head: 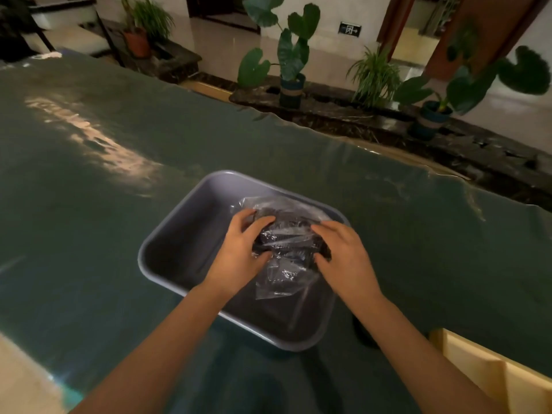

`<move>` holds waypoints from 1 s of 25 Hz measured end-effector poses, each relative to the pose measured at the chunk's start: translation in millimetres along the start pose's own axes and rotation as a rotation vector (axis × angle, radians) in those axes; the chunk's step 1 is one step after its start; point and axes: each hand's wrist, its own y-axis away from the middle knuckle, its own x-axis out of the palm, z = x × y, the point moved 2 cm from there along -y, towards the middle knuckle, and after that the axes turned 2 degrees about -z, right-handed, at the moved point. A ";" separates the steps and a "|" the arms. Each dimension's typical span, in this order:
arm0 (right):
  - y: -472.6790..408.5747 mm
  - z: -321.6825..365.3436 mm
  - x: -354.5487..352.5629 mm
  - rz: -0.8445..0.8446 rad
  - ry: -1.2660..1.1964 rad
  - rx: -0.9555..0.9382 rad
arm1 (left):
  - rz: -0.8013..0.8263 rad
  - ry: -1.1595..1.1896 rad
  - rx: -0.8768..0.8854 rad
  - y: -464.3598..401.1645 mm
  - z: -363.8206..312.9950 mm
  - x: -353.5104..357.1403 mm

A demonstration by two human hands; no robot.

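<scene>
Head view, looking down over both forearms: the left hand (239, 249) and the right hand (343, 252) are both clamped on one clear plastic bag (286, 234) with something dark bundled inside; the left hand's fingers curl over the bundle's left side, the right hand's fingers curl over its right side, thumbs tucked in below; a loose flap of the bag hangs down between the wrists; what the dark thing is, I cannot tell through the crinkled film. The bag sits over the right half of a grey rectangular tub (185, 231), whether touching its floor or held just above is unclear; the tub stands on the desk (89, 204) under a dark green cloth, glare streaking the cloth to the left. Beyond the far edge, potted plants (291, 55) line a dark stone ledge; a pale wooden frame (493, 369) shows at the lower right.
</scene>
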 end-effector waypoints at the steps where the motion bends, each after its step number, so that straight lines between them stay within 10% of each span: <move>1: 14.4 0.5 -22.0 -0.073 0.018 -0.018 | -0.016 0.010 0.041 6.5 -18.4 -1.0; 7: 161.9 -40.8 -101.0 -0.159 0.080 0.076 | 0.103 -0.002 0.162 108.1 -109.5 64.0; 15: 352.1 -127.1 -66.9 0.210 0.013 0.354 | 0.552 -0.133 -0.046 273.0 -128.2 187.6; 25: 372.0 -143.2 -69.9 0.081 -0.189 0.406 | 0.494 -0.530 0.253 293.0 -158.2 215.7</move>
